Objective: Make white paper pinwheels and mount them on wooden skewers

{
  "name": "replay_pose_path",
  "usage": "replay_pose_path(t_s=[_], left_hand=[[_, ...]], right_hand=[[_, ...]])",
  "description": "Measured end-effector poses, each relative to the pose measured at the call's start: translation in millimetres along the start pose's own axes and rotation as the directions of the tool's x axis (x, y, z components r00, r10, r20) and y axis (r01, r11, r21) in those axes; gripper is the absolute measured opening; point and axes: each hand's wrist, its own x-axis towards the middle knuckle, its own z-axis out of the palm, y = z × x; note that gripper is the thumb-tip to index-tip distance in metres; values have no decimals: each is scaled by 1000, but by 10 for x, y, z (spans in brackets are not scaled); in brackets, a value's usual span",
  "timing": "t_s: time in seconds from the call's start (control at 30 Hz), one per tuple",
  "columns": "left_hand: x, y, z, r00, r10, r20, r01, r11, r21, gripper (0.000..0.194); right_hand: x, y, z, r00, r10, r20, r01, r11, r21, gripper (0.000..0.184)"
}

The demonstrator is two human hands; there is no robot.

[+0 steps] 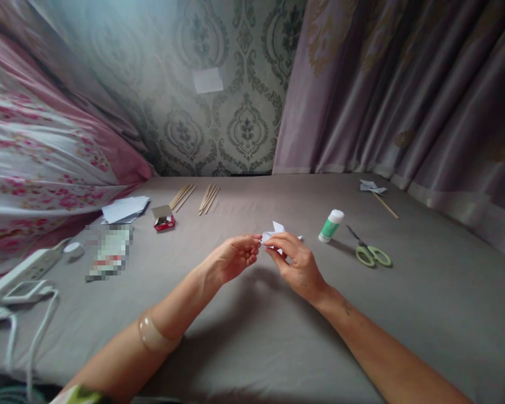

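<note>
Above the middle of the grey cloth, a white folded paper pinwheel [279,227] is pinched between the thumb and fingers of my right hand [297,264]. My left hand [238,258] meets it from the left, thumb and forefinger pressed together at the paper's edge. Something tiny and shiny shows at those fingertips, too small to name. The other fingers of my left hand are curled. Part of the pinwheel is hidden behind my right hand. A finished-looking paper pinwheel on a stick [379,196] lies at the far right.
Right of my hands are a glue stick [331,226] standing upright and green-handled scissors [370,251]. Toward the back left are wooden sticks [209,199], an open red box [164,220] and paper sheets [125,209]. A power strip [23,272] with cables lies at left.
</note>
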Motion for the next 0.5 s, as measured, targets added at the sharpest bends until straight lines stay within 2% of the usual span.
replay_pose_path(t_s=[0.2,0.3,0.5], left_hand=[[51,-74,5,994,-38,105,29,996,85,16],[54,-69,-4,992,-65,107,51,991,123,16],[95,-56,-55,981,-124,150,104,985,136,14]], right_hand=[[3,76,6,998,-57,20,57,998,10,13],[17,97,-24,996,-58,71,55,997,48,12],[65,74,-69,990,62,125,-75,992,104,8]])
